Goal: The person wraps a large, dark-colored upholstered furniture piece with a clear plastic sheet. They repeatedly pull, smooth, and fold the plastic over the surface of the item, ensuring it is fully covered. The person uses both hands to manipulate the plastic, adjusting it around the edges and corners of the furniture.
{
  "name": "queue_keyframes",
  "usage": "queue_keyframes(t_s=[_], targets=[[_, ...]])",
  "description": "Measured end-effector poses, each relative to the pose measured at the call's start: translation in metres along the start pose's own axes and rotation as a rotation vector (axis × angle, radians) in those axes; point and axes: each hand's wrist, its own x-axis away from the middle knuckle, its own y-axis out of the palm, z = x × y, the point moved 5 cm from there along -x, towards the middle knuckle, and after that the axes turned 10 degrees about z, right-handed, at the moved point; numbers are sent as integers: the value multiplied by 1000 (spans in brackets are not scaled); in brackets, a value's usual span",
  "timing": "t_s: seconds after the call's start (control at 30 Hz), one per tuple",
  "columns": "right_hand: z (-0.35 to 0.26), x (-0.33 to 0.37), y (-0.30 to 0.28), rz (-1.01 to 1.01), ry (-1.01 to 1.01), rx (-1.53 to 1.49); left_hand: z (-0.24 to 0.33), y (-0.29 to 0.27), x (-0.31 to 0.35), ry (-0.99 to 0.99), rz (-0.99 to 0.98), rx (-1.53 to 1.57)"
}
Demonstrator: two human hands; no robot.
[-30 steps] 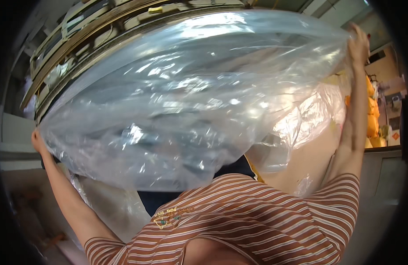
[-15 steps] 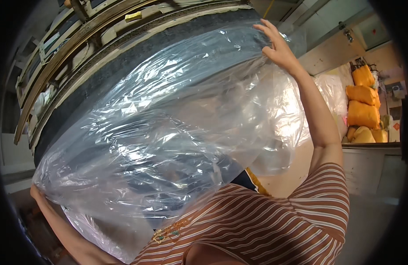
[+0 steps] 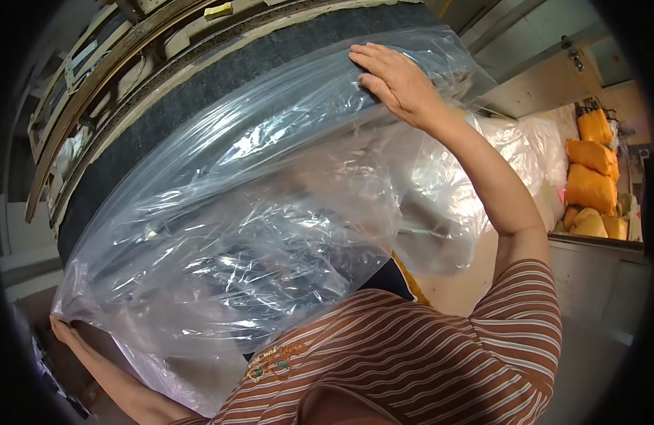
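A large clear plastic sheet (image 3: 242, 219) stretches across the view, wrinkled and shiny, from the dark table surface (image 3: 146, 138) down over my front. At the far left, my left hand (image 3: 62, 331) is closed on a gathered corner of it; the fingertips are partly hidden by the plastic. Towards the far right, my right hand (image 3: 399, 83) lies palm down on the sheet's upper part, fingers stretched out, over the dark surface. Behind that hand, the sheet's far right end (image 3: 458, 60) spreads past the wrist.
Along the far side run long wooden rails (image 3: 100, 106), with a small yellow block (image 3: 218, 10) on them. To the right sit a heap of clear plastic (image 3: 536, 145) and several orange bundles (image 3: 591, 185). A metal-fitted panel (image 3: 532, 81) stands at the upper right.
My right hand has moved left along the sheet and flattened onto it. The sheet's far part is smoother and leaves more of the dark surface bare. My left hand keeps its grip on the corner.
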Motion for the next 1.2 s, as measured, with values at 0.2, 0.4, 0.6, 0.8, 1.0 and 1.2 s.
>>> queue_keyframes(t_s=[0.2,0.4,0.6,0.8,1.0,1.2], targets=[[20,-25,0,107,145,23,-1,-65,73,-4,-192,33],[71,-48,39,-197,388,-559,-5,-134,119,-47,-357,2],[138,-124,-27,187,577,-1038,68,1,144,15,-302,159],[261,-90,30,486,459,-240,88,154,200,772,184,-344],[297,-63,76,450,526,-431,22,235,206,298,-112,158],[291,-85,67,409,492,-153,41,264,202,282,-140,128]])
